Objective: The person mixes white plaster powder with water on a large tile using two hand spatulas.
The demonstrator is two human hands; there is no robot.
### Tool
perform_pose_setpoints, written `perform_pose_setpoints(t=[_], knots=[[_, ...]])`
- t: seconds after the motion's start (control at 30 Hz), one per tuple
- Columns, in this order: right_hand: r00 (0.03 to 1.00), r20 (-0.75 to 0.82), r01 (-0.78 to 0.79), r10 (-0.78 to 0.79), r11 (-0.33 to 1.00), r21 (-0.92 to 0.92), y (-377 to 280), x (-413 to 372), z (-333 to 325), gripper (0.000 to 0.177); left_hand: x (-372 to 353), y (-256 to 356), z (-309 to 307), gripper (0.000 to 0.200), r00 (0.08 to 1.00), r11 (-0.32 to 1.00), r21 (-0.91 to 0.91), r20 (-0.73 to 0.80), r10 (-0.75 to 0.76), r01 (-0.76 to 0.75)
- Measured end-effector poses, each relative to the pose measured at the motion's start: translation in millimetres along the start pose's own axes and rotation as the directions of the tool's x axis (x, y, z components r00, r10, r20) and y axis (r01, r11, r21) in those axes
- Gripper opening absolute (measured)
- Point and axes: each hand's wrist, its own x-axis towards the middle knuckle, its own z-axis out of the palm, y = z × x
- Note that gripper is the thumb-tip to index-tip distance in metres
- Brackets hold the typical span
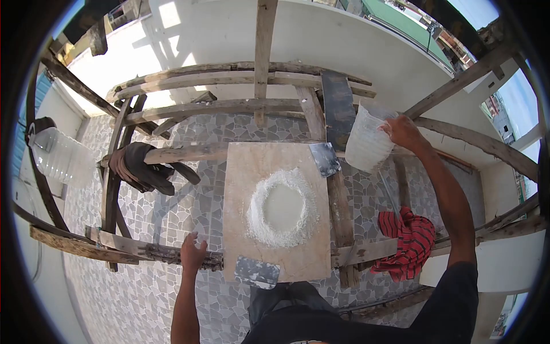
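In my right hand [400,133] is a translucent ribbed plastic container [364,140], gripped by its side and tilted, off the board's right edge. My left hand [193,252] hangs with its fingers apart beside the board, over a wooden beam, holding nothing. A beige marbled board [238,172] lies between my hands. On it a ring of white powder [258,221] surrounds a pool of pale liquid [285,206]. One flat scraper plate [257,272] smeared with white lies at the near edge, and another plate [325,159] lies at the far right corner.
Wooden beams [212,105] form a frame around the board. A dark cloth [140,163] hangs on the left, a red striped cloth [408,243] on the right. At far left hangs a clear plastic jug [60,155]. A long dark plank [338,106] leans behind the board.
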Motion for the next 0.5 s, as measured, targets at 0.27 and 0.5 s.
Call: perform_pose_setpoints(t=[0.27, 0.5], knots=[[0.968, -0.209, -0.149, 0.135, 0.988, -0.050, 66.9, 121.2, 50.0, 0.032, -2.8, 14.7, -7.5, 0.043, 0.999, 0.999, -0.021, -0.002, -0.048, 0.048], [0.936, -0.262, -0.276, 0.236, 0.952, -0.129, 91.9, 200.2, 92.6, 0.031, -3.9, 19.2, -8.5, 0.044, 0.992, 0.992, -0.013, -0.001, -0.127, 0.127]])
